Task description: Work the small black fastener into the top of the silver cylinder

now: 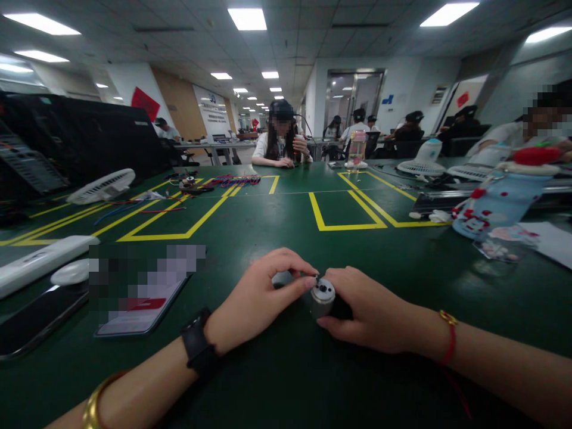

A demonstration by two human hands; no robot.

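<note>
- The right hand (370,313) is wrapped tight around a small silver motor (322,296), low on the green table (286,238).
- The left hand (254,301) pinches at the motor's top with fingertips.
- Yellow lines (344,226) cross the table.
- Bright ceiling lights (247,18) shine in the big room.

A wide dark green counter (277,238) marked with yellow tape rectangles (346,208) fills the foreground of a large open office. Overhead, a grid ceiling carries rows of bright rectangular light panels (247,18). The walls are white, with a tan wood panel (181,107) and a red sign (145,103) at the left. A glass door (353,92) stands at the back. More tables (214,146) run behind, with people seated at them.
</note>
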